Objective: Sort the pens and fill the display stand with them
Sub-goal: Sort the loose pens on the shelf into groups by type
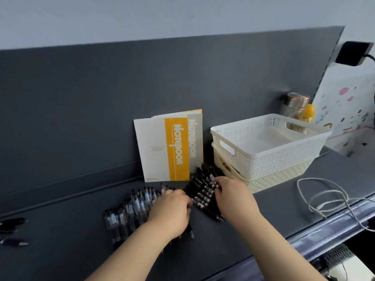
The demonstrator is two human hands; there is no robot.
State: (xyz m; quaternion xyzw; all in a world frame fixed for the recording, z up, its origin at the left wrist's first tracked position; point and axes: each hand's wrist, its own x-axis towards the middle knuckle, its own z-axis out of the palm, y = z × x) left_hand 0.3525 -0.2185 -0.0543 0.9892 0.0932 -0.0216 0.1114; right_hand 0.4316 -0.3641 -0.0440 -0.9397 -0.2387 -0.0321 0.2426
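Observation:
Two groups of pens lie on the dark grey shelf [71,250]. A row of clear-barrelled pens [129,209] lies on the left, a heap of black pens [203,191] on the right, in front of the notebooks. My left hand [172,211] lies across the gap between the two groups, fingers curled down onto pens. My right hand [231,197] rests on the right side of the black heap, fingertips among the pens. What either hand holds is hidden under the fingers. No display stand is in view.
Notebooks [172,147] with yellow and grey covers lean against the back panel. Two stacked perforated baskets [269,151] stand right of them, a bottle [296,110] behind. A white cable [324,197] lies at the right near the shelf edge. Small dark objects [12,226] lie far left.

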